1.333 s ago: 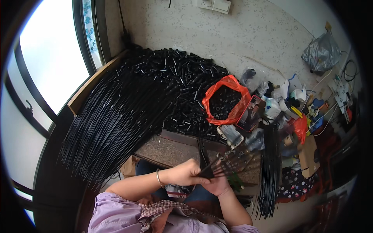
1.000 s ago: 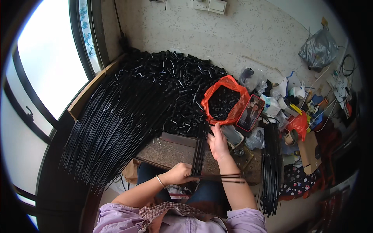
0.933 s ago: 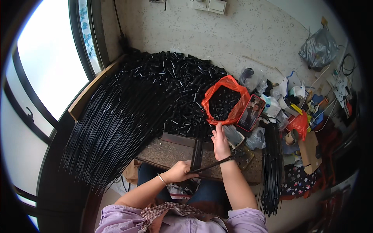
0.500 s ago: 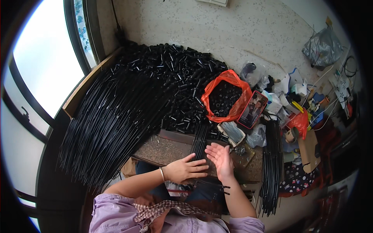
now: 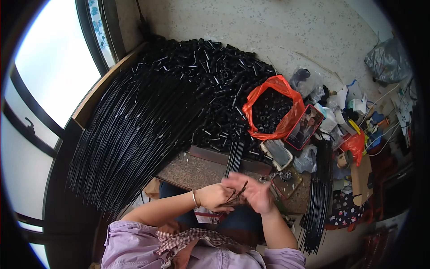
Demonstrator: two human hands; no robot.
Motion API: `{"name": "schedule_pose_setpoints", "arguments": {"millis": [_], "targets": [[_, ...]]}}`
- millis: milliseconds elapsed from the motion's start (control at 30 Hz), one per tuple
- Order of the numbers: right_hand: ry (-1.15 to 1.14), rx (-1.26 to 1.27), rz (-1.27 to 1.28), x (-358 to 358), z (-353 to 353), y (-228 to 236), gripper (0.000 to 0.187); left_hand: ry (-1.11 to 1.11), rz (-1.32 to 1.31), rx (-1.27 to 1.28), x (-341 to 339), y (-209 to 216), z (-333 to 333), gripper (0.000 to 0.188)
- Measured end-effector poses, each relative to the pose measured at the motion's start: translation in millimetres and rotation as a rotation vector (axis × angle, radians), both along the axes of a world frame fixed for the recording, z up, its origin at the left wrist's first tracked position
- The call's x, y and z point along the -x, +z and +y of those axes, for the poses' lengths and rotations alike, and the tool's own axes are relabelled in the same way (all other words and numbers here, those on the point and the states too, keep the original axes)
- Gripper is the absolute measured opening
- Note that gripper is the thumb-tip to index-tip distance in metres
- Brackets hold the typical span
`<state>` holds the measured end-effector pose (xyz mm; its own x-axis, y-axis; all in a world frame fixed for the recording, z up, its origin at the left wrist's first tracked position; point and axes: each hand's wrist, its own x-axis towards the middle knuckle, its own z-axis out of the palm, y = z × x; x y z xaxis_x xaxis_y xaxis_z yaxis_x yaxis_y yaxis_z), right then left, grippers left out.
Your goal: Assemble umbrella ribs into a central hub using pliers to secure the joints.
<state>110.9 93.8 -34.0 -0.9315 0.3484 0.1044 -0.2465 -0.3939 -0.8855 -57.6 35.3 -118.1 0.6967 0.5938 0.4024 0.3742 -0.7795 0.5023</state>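
Observation:
My left hand, with a bracelet at the wrist, is curled round a few thin black rods. Their dark ends poke out toward the other hand. Close beside it, my right hand is palm up with its fingers stretched out, partly blurred, and overlaps the rod ends in the picture. A narrow bundle of black rods runs from just beyond my hands over a low dark ledge to a heap of short black tubes. Whether the held rods belong to that bundle is hidden by my hands.
Many long black rods fan out at the left. An orange-red bag holds small black rings. Beside it stand a phone and a clear-lidded box. More rods hang over the table's right edge.
My left hand has gone from lying flat with fingers stretched to being curled round rods. My right hand has turned and shifted slightly toward it. The whole view has tilted a little.

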Motion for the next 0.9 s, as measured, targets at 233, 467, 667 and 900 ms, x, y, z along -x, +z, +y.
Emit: {"name": "schedule_pose_setpoints", "arguments": {"millis": [233,467,667,900], "targets": [[-0.388,-0.67,-0.287,-25.2,-41.6,4.9,0.028,0.025,-0.164,0.071,-11.2,2.9,4.6,0.045],[-0.339,-0.771,-0.06,-34.1,-45.7,56.5,0.033,0.016,-0.145,0.064,-9.5,4.6,3.4,0.028],[-0.357,-1.317,0.016,-25.5,-24.9,78.0,0.033,0.016,-0.569,0.206,-27.7,100.0,-14.7,0.025],[-0.842,-1.122,-0.676,-35.9,91.0,26.5,0.022,-0.131,-0.432,0.479,-19.4,142.4,-17.8,0.021]]}}
